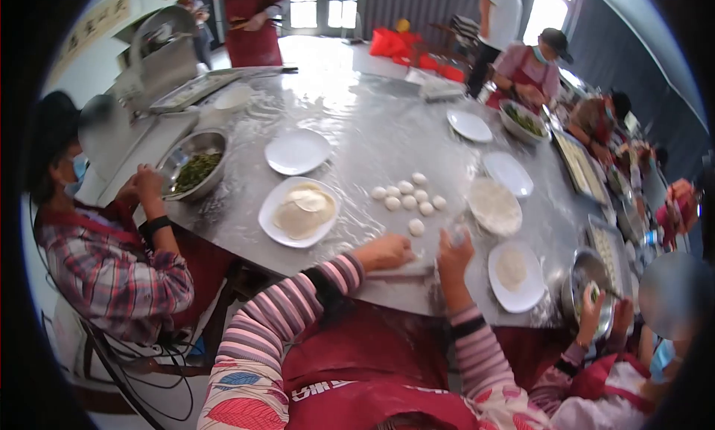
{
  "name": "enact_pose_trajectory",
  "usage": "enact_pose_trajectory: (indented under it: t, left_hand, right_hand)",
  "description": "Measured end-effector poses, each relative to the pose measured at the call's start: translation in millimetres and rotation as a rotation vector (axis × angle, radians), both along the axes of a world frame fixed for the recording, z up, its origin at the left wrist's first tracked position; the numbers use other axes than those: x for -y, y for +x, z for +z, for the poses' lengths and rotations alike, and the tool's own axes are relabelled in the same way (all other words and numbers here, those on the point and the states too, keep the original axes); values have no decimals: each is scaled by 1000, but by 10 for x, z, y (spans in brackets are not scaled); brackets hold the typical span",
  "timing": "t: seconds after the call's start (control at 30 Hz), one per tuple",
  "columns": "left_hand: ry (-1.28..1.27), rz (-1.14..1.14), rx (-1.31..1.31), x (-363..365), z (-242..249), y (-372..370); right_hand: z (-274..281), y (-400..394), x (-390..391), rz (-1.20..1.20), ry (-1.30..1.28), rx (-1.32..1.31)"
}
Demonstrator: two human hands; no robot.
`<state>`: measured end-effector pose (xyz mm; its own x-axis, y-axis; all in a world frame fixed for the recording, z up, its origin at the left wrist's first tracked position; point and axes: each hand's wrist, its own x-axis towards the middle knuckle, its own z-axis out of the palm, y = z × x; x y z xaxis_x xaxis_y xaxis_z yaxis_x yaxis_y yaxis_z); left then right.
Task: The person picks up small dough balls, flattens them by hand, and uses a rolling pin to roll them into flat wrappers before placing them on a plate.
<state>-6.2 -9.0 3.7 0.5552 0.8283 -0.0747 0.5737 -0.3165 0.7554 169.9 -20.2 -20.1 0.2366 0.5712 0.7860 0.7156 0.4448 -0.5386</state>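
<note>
My left hand [383,253], in a striped sleeve, is closed low over the near edge of the floured table, fingers curled. A pale rolling pin [398,271] lies just below it along the edge. Raised beside it on the right is my right hand [453,257], its fingers bent around a blurred whitish patch; I cannot make out what either hand holds. One dough ball [416,227] sits just beyond my hands, and several more dough balls [409,201] are grouped behind it. To the right lies a round stack of flat dough wrappers [495,206].
A plate of flour [299,212] stands to my left and another floury plate [516,276] to my right. Bare white plates [298,151] lie farther off. Co-workers sit at both sides with steel bowls of green filling [197,173]. Long trays [577,166] line the right edge.
</note>
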Motion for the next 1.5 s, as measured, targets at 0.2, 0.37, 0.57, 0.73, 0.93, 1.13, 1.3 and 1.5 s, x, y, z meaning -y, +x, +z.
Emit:
enact_pose_trajectory:
  t: [0.2,0.37,0.57,0.73,0.93,1.13,1.3,1.5]
  left_hand:
    - [-80,-20,111,266,201,-362]
    - [10,233,-29,16,398,-1417]
    - [171,570,-214,-851,566,-2036]
    - [357,422,-217,-1306,385,-830]
    - [193,371,-311,-1419,89,660]
    - [562,-82,-359,-837,-207,978]
    - [515,-257,-342,-394,-57,365]
    - [389,157,-4,-228,362,-341]
  right_hand:
    - [160,-2,816,190,-333,-518]
    - [202,-30,822,279,-342,-639]
    - [-51,80,691,193,-345,-564]
    - [-48,122,741,203,-315,-483]
    - [172,105,793,189,-222,-325]
    - [194,119,784,192,-218,-320]
    - [180,126,824,214,-231,-347]
    - [74,98,877,205,-257,-464]
